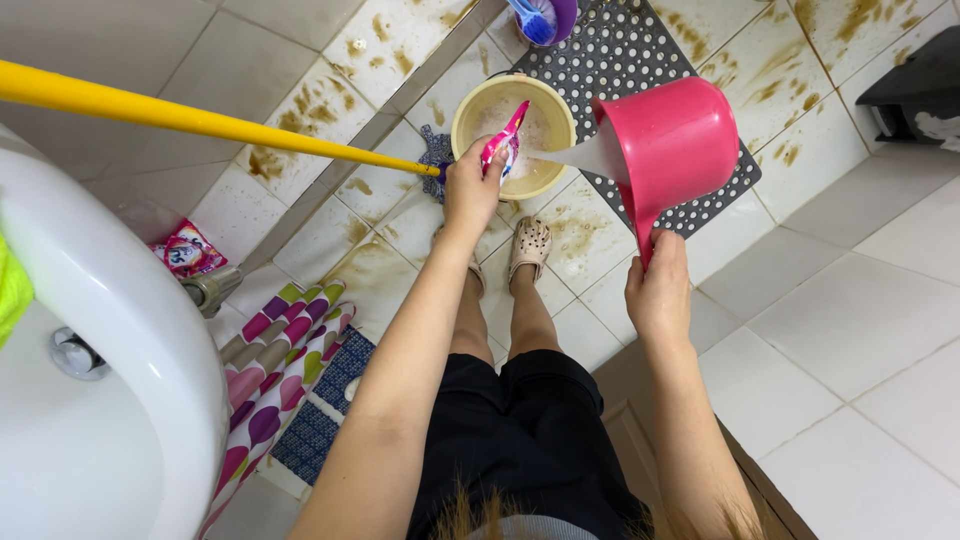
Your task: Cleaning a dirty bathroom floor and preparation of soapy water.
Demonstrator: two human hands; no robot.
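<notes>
My left hand grips a small pink sachet tipped over a cream plastic basin on the floor. White powder or foam lies in the basin. My right hand holds the handle of a pink scoop jug, tilted left. Water streams from the jug's lip into the basin. A yellow mop handle crosses from the left and ends by my left hand; whether the hand touches it is unclear.
The white floor tiles carry brown stains near the basin. A black perforated mat lies behind it. A white washbasin fills the left, with a dotted cloth and a detergent packet below. My sandalled feet stand near the basin.
</notes>
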